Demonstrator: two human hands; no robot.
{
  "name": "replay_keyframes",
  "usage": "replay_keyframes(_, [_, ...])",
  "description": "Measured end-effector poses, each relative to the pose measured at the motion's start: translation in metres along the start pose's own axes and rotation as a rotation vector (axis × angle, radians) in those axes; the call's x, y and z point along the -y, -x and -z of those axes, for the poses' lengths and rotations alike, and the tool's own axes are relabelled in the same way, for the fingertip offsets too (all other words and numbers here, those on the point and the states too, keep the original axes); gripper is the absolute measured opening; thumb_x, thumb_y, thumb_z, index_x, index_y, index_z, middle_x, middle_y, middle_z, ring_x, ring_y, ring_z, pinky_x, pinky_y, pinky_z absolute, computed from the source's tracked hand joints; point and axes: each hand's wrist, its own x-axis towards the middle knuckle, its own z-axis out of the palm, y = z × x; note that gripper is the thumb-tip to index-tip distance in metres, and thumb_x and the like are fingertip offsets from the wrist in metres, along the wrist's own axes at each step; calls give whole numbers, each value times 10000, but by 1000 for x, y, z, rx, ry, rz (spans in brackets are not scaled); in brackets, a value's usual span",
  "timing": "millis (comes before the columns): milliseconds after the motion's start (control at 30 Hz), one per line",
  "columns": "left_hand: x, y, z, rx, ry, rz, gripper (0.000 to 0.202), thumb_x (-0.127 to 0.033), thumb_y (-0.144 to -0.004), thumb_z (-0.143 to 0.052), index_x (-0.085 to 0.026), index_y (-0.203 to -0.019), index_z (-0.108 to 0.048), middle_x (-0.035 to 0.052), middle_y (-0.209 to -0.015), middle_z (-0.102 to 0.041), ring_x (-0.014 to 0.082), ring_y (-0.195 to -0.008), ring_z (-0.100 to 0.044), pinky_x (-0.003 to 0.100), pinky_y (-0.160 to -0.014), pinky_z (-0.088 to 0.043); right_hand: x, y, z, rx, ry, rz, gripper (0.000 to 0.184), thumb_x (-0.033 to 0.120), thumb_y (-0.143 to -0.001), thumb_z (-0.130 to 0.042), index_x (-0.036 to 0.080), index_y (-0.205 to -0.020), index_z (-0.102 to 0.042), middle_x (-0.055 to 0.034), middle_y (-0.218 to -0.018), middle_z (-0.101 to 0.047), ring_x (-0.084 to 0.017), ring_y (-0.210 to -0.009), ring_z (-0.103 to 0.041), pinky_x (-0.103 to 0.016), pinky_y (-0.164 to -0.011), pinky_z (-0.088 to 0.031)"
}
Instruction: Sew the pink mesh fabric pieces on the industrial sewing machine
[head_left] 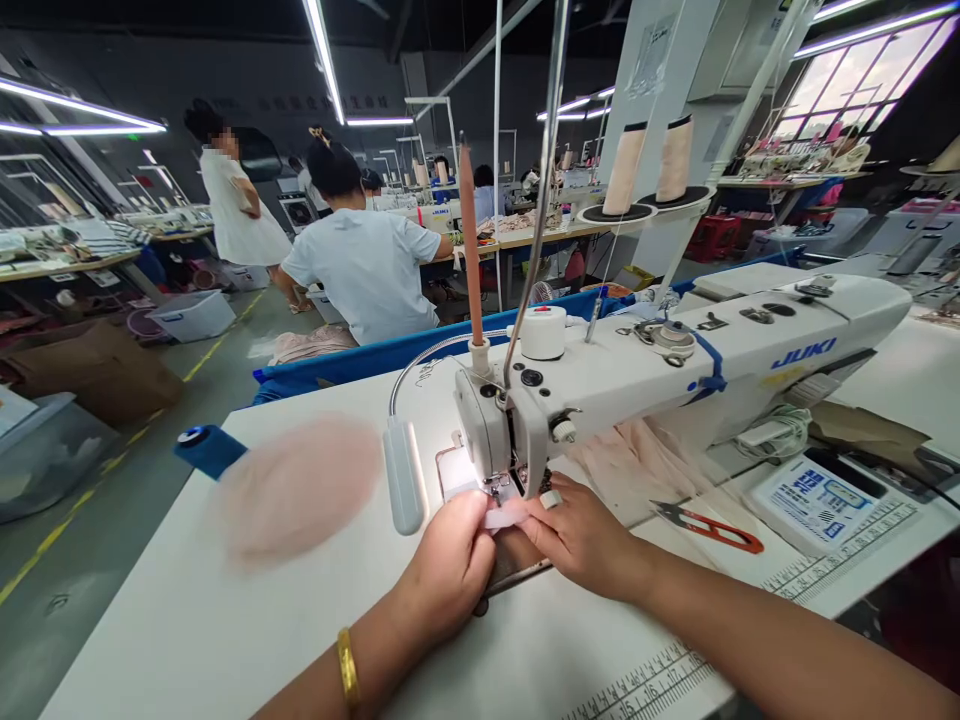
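My left hand [452, 552] is closed, thumb and fingers pinching one end of a narrow pale pink fabric strip [504, 517]. The other end of that strip is gripped by my right hand [581, 530], which wears a ring. Both hands rest close in front of the needle area of a white sewing machine [592, 375], and the strip lies just before the presser foot [496, 490]. A glowing lamp [403, 475] on a bendable neck stands left of the needle. Sheer pink fabric [637, 455] lies under the machine's arm, right of my right hand.
A blurred pink fabric piece [304, 490] and a blue thread spool [210, 452] lie on the left tabletop. Orange-handled thread snips [709, 527] and a white box [817, 500] are at the right. Two thread cones [625, 168] stand behind. A seated person [360, 265] works ahead.
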Motion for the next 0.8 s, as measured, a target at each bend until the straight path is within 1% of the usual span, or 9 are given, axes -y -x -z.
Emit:
replay_keyframes(67, [2, -4, 0, 16, -11, 36, 139, -103, -823, -457, -233, -776, -442, 1, -796, -559, 185, -734, -548, 293, -663, -464, 1, -2, 0, -70, -44, -22, 322, 249, -1103, -381, 208, -1087, -700, -79, -1056, -771, -235, -999, -674, -357, -893, -512])
replay_keyframes(167, [4, -7, 1, 43, 19, 86, 147, -78, -777, -482, -216, -749, -525, 14, -822, -581, 195, -797, -588, 295, -702, -483, 3, -5, -1, -108, -59, -62, 335, 285, -1106, -401, 220, -1008, -715, -67, -994, -778, -230, -943, -695, -352, -862, -529])
replay_keyframes(267, [5, -8, 2, 56, 86, 106, 197, -99, -852, -494, -206, -779, -643, 42, -909, -641, 210, -898, -631, 304, -763, -518, 5, -5, -2, -123, -70, -77, 333, 281, -1100, -410, 225, -965, -709, -66, -1005, -780, -230, -939, -699, -351, -857, -530])
replay_keyframes(333, [4, -9, 2, 36, 108, 99, 184, -146, -890, -548, -209, -779, -681, 44, -915, -655, 213, -904, -637, 304, -770, -527, 5, -5, -2, -125, -83, -88, 327, 288, -1093, -421, 226, -929, -696, -64, -967, -773, -226, -907, -693, -343, -835, -526])
replay_keyframes(433, [3, -8, 1, 16, 122, 67, 137, -190, -900, -634, -222, -805, -727, 31, -905, -665, 211, -915, -639, 302, -791, -528, 5, -4, -3, -108, -105, -102, 314, 302, -1082, -436, 227, -885, -668, -55, -902, -750, -216, -853, -672, -332, -817, -513])
replay_keyframes(533, [2, -8, 0, 4, 96, 16, 187, -224, -930, -643, -218, -755, -708, 20, -855, -650, 193, -861, -622, 284, -750, -508, 5, -3, -3, -89, -119, -108, 306, 302, -1080, -431, 228, -876, -647, -44, -872, -727, -210, -843, -657, -325, -820, -494])
replay_keyframes(633, [2, -5, 2, -42, 15, -48, 345, -244, -964, -606, -197, -623, -587, 10, -740, -580, 170, -744, -563, 271, -663, -455, 4, -1, -2, -94, -115, -92, 306, 292, -1078, -427, 226, -858, -628, -40, -838, -710, -212, -839, -637, -324, -802, -468])
replay_keyframes(700, [2, 0, 4, -67, -54, -142, 374, -241, -975, -580, -194, -605, -551, 23, -746, -583, 175, -744, -552, 290, -671, -442, 4, -1, 3, -21, -101, -42, 287, 263, -1066, -441, 220, -845, -620, -29, -800, -699, -210, -820, -618, -335, -812, -444])
replay_keyframes(800, [-1, 12, 5, -73, -166, -298, 320, -226, -994, -566, -201, -681, -627, 45, -792, -639, 189, -764, -576, 333, -714, -445, 4, 0, 14, 214, -53, 93, 210, 199, -1031, -493, 214, -868, -624, 2, -778, -689, -190, -758, -587, -361, -840, -395])
